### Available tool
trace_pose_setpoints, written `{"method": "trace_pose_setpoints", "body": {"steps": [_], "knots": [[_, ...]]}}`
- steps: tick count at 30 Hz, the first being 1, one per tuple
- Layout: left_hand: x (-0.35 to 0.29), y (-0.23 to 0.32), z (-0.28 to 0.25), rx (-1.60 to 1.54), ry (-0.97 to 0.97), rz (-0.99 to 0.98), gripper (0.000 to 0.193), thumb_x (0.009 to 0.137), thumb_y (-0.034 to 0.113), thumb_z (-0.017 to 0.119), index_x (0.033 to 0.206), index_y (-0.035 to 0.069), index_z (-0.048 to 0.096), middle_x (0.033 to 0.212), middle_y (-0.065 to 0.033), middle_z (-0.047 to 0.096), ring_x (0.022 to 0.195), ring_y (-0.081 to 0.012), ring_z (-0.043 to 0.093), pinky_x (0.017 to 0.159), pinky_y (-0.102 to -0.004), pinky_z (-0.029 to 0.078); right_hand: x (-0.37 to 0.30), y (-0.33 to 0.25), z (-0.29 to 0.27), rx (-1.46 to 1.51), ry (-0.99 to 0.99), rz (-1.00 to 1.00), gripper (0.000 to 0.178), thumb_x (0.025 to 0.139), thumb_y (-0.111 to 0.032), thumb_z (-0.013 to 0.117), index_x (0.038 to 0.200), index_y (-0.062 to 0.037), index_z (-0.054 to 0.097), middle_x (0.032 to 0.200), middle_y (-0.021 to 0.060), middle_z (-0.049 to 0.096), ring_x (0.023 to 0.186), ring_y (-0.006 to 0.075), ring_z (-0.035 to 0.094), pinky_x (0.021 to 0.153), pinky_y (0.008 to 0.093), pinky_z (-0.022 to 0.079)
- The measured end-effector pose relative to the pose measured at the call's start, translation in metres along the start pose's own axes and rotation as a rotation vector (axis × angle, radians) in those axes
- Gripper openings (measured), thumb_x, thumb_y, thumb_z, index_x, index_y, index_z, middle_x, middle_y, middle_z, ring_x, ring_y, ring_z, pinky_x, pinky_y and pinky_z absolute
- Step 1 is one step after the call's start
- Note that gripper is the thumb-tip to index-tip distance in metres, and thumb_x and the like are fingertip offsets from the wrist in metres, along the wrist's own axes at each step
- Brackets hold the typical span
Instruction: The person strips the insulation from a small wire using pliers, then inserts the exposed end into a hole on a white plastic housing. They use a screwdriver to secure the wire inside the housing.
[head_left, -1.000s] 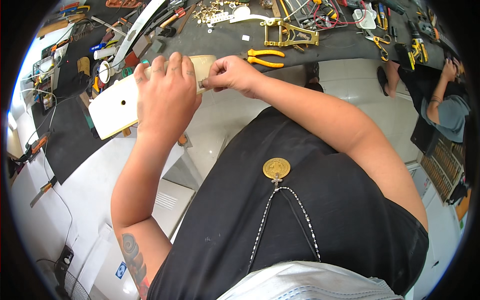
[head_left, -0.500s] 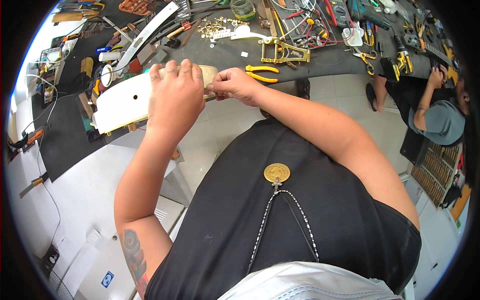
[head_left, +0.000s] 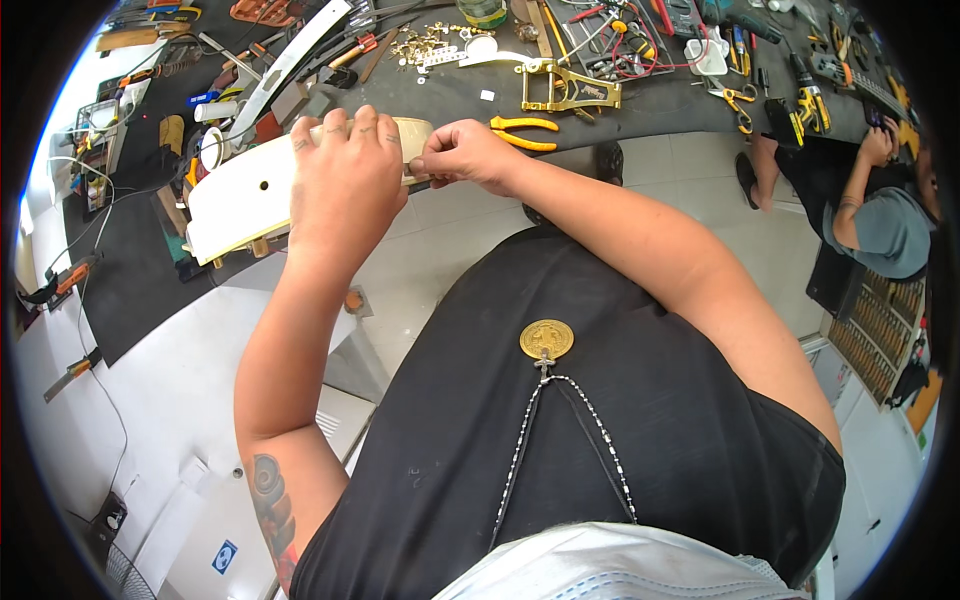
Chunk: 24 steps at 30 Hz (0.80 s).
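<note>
A cream guitar body point(head_left: 235, 205) with a curved side and one dark round hole stands on edge at the front of the workbench. My left hand point(head_left: 348, 185) is draped over it, fingers curled across the top edge and gripping it. At the body's right end, the thumb and fingers of my right hand point(head_left: 463, 157) are pinched together; what sits between the fingertips is too small and hidden to tell. Yellow-handled pliers point(head_left: 525, 133) lie just beyond the right hand. A gold guitar tailpiece point(head_left: 570, 92) rests on the dark mat behind them.
Small gold hardware parts point(head_left: 425, 48) lie scattered on the mat. Hand tools crowd the back left, near a white roll point(head_left: 213, 148). Yellow-handled scissors point(head_left: 738, 100) and a yellow-black tool point(head_left: 808, 100) lie to the right. Another person point(head_left: 880, 235) sits at the far right.
The whole view has shifted slightly. Both hands keep their places on the guitar body, the left gripping and the right pinching. Nothing has visibly been let go.
</note>
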<state>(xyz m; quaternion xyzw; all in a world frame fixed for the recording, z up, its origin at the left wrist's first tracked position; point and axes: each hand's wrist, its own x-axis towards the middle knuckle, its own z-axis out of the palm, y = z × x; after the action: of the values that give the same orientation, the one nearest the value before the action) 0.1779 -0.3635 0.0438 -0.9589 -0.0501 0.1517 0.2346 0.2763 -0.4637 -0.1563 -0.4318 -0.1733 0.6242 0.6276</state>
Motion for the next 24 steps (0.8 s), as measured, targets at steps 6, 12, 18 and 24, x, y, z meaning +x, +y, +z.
{"method": "trace_pose_setpoints", "body": {"steps": [6,12,18,24], "knots": [[0.001,0.000,-0.003,-0.013,-0.005,-0.001,0.070,0.074,0.033,0.094,0.130,0.004,0.064,0.136,-0.0083,0.070,0.129,-0.0313,0.064,0.113,-0.0576,0.044,0.001,0.003,0.003,-0.056,0.027,-0.028,0.025,0.092,-0.021,0.089,0.086,-0.0055,0.071,0.086,0.0031,0.073,0.076,0.0120,0.069,0.072,0.0295,0.060],[0.001,0.002,-0.004,-0.011,-0.014,-0.003,0.070,0.074,0.032,0.094,0.130,0.004,0.064,0.137,-0.0089,0.069,0.131,-0.0323,0.063,0.113,-0.0574,0.043,0.004,-0.001,-0.002,-0.100,0.014,-0.013,0.026,0.089,-0.021,0.090,0.091,-0.0058,0.069,0.082,0.0007,0.069,0.076,0.0122,0.067,0.072,0.0285,0.058],[0.001,-0.001,-0.008,-0.060,-0.032,0.009,0.079,0.072,0.032,0.095,0.139,0.006,0.061,0.143,-0.0100,0.066,0.135,-0.0324,0.060,0.116,-0.0582,0.041,0.014,-0.006,-0.014,-0.655,0.193,-0.451,0.058,0.080,-0.033,0.093,0.122,-0.0061,0.064,0.111,0.0079,0.067,0.111,0.0218,0.064,0.098,0.0375,0.055],[-0.018,-0.047,-0.022,-0.078,0.073,-0.095,0.094,0.064,0.036,0.098,0.146,0.010,0.059,0.138,-0.0093,0.066,0.132,-0.0322,0.062,0.114,-0.0573,0.043,0.012,-0.031,-0.015,-0.662,-0.032,-0.368,0.074,0.079,-0.035,0.092,0.141,-0.0074,0.063,0.132,0.0111,0.066,0.128,0.0237,0.061,0.114,0.0397,0.047]]}}
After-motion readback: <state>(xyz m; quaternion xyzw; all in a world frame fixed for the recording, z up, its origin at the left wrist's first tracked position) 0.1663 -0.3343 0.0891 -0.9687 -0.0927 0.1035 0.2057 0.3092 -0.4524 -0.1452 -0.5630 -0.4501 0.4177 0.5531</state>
